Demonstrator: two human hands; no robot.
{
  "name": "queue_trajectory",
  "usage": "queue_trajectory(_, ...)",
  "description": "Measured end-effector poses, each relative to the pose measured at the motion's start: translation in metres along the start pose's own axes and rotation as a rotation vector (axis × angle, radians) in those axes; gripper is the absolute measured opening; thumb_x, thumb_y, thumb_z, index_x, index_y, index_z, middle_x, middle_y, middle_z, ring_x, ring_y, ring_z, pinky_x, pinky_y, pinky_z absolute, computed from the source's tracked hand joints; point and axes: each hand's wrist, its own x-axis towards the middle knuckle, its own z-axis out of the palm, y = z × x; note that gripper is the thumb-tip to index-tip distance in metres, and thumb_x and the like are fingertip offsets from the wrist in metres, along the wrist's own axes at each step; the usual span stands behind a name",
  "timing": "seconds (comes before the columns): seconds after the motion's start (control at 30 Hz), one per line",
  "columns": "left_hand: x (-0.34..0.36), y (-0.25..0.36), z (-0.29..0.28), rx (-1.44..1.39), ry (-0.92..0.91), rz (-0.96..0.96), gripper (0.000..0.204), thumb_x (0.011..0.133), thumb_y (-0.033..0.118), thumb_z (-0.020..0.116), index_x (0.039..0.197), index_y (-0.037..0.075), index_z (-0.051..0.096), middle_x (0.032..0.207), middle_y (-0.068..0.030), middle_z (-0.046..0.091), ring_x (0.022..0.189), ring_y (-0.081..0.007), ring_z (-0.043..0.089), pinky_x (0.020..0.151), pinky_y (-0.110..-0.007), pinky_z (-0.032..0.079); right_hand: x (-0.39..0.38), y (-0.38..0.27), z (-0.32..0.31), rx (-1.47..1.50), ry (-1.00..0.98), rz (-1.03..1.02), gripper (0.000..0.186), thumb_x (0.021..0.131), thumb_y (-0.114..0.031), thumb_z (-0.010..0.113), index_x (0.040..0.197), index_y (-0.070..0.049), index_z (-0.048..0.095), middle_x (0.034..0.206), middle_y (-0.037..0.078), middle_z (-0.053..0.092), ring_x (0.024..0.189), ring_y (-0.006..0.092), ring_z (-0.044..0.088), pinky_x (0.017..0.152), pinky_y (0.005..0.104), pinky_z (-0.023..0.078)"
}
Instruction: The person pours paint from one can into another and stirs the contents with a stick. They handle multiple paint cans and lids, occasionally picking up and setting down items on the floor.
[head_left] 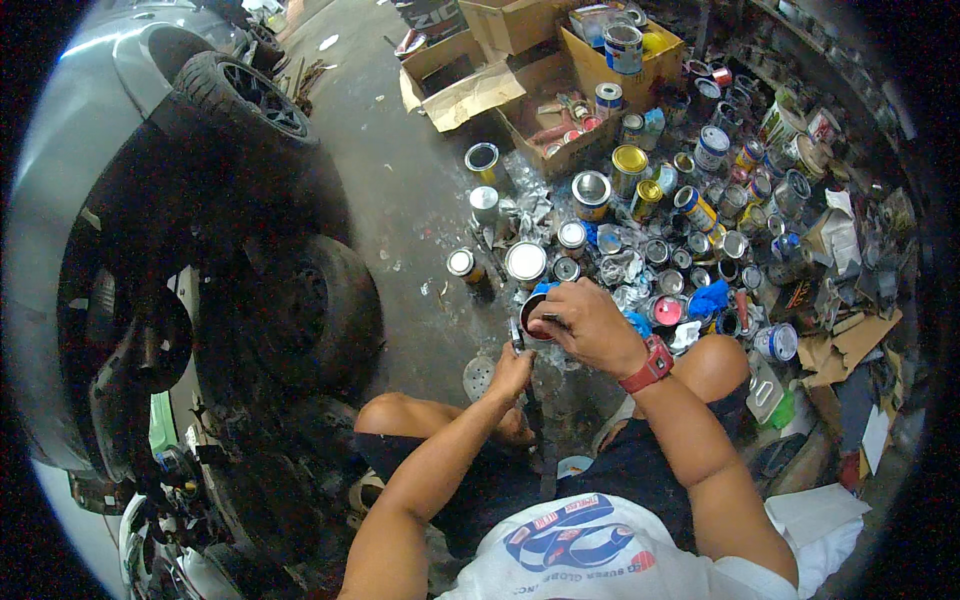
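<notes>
I sit low with both hands in front of me, around an open can [541, 312] with a dark reddish inside. My left hand [513, 372] is closed on a slim tool [516, 335], silver and dark, standing upright beside the can; its kind does not show. My right hand [598, 322], with a red watch on the wrist, bends over the can's mouth. Its fingers are pinched together, and a short dark stick [553, 318] pokes out from them. The hand covers part of the can. A white-lidded can [526, 262] stands just beyond it.
Many paint cans crowd the floor ahead and right, among them a gold-lidded can [630, 159] and an open pink one [667, 311]. Cardboard boxes [470, 90] stand beyond. Left are a grey car [110, 90] and a loose tyre [335, 310]. Torn cardboard [850, 345] lies right.
</notes>
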Motion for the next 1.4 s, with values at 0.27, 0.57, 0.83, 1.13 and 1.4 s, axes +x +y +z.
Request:
queue_trajectory(0.27, 0.0, 0.001, 0.003, 0.024, 0.034, -0.004, 0.066, 0.103, 0.036, 0.066, 0.154, -0.003, 0.052, 0.115, -0.0238, 0.078, 0.103, -0.0365, 0.076, 0.093, -0.048, 0.057, -0.002, 0.001, 0.0, 0.012, 0.008, 0.013, 0.028, 0.106, -0.038, 0.074, 0.101, -0.011, 0.08, 0.096, 0.009, 0.072, 0.099, 0.0357, 0.071, 0.086, 0.0513, 0.052)
queue_trajectory(0.57, 0.012, -0.016, 0.004, 0.035, 0.02, 0.007, 0.069, 0.103, 0.038, 0.066, 0.158, -0.002, 0.05, 0.117, -0.0232, 0.079, 0.105, -0.0379, 0.076, 0.095, -0.048, 0.057, -0.004, 0.001, 0.004, -0.012, 0.01, 0.022, 0.029, 0.105, -0.038, 0.074, 0.101, -0.01, 0.08, 0.096, 0.009, 0.072, 0.099, 0.0361, 0.071, 0.087, 0.0523, 0.052)
queue_trajectory(0.83, 0.015, -0.01, 0.011, 0.038, -0.002, -0.005, 0.064, 0.104, 0.036, 0.065, 0.154, -0.002, 0.054, 0.114, -0.0216, 0.078, 0.105, -0.0359, 0.076, 0.095, -0.048, 0.057, -0.007, 0.003, 0.003, -0.036, 0.056, 0.042, 0.025, 0.103, -0.036, 0.077, 0.102, -0.011, 0.081, 0.096, 0.009, 0.072, 0.101, 0.036, 0.071, 0.087, 0.0529, 0.053)
queue_trajectory(1.13, 0.01, -0.021, 0.007, -0.129, 0.009, 0.073, 0.038, 0.103, 0.026, 0.067, 0.131, 0.001, 0.061, 0.098, -0.0094, 0.071, 0.089, -0.0223, 0.066, 0.08, -0.042, 0.055, -0.009, 0.015, 0.008, -0.015, 0.011, 0.08, 0.028, 0.103, -0.038, 0.078, 0.106, -0.01, 0.081, 0.103, 0.013, 0.075, 0.103, 0.0398, 0.07, 0.091, 0.0533, 0.053)
queue_trajectory(1.4, -0.004, 0.005, 0.002, -0.134, -0.002, 0.01, 0.043, 0.105, 0.027, 0.067, 0.136, -0.001, 0.055, 0.094, -0.0068, 0.067, 0.084, -0.0195, 0.065, 0.075, -0.039, 0.052, -0.007, 0.017, 0.006, -0.073, 0.055, 0.054, 0.036, 0.107, -0.043, 0.07, 0.1, -0.008, 0.077, 0.103, 0.016, 0.075, 0.1, 0.0439, 0.07, 0.09, 0.0569, 0.052)
